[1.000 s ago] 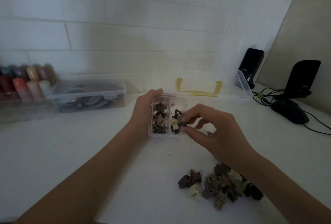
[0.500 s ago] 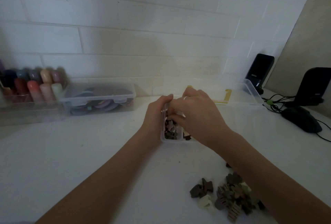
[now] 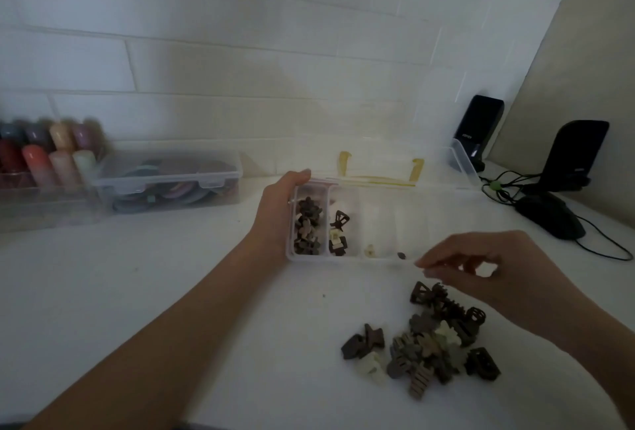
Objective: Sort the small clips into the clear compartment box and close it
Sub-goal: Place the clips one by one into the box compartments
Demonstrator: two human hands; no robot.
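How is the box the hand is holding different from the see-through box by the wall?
The compartment box lies open, with dividers and small clips inside; the storage box is shut with a latched lid and holds bigger, rounder things. The left hand grips the compartment box; nothing touches the storage box. Both are clear plastic.

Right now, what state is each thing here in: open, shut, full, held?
Compartment box: lid open, leftmost compartments partly filled.
Left hand: holds the box's left end.
Right hand: above the pile, fingers curled; whether it holds anything is unclear.
Pile of clips: loose on the table, unsorted.
Storage box: lid shut, latched.
Bottles: upright, capped.
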